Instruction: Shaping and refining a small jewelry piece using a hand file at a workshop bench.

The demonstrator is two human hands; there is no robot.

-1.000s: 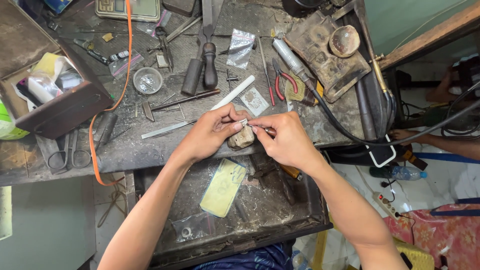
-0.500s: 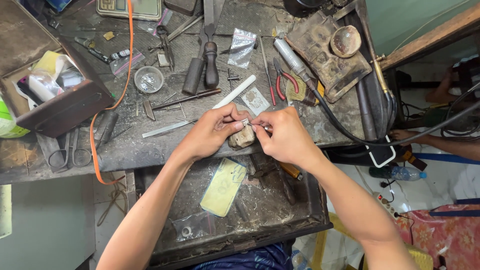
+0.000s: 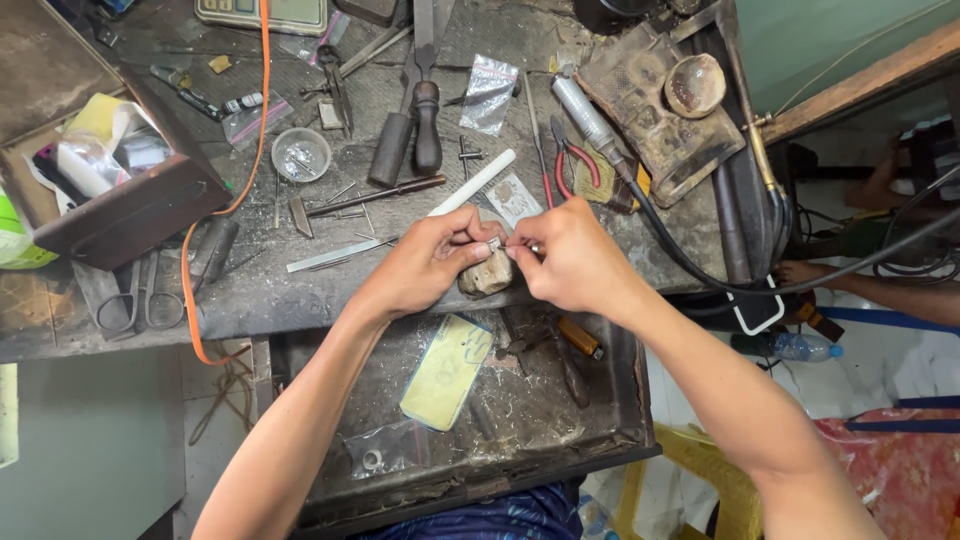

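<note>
Left hand: your left hand (image 3: 425, 262) pinches a tiny pale metal piece (image 3: 494, 243) between thumb and fingertips, the grip clamped on it from the left.
Right hand: your right hand (image 3: 572, 262) meets it from the right, fingers closed round a thin metal tool (image 3: 536, 247) whose tip sits at the piece; only a short gleam of the tool shows, so its kind cannot be told.
Support: directly under the grip sits a worn, light-brown wooden peg block (image 3: 487, 273) at the front edge of the grey, scarred bench (image 3: 250, 290); the piece is held just above it, possibly resting on it.
Work done: judging by the pose, the piece is already picked up, set against the block and being worked at close range.
Work left: no finished result shows; the piece is too small to tell how far its shaping has got, and both hands are fully engaged.
Just beyond the grip: a white rod (image 3: 472, 183) lies angled away from your left fingers, and red-handled pliers (image 3: 566, 160) lie past your right knuckles.
Below the grip: an open dark drawer (image 3: 600, 420) holds a pale yellow-green flat card (image 3: 447, 371) and a small clear bag (image 3: 385, 452).
Far left of the grip: steel scissors (image 3: 130, 295) beside an orange cord (image 3: 190, 270).
</note>
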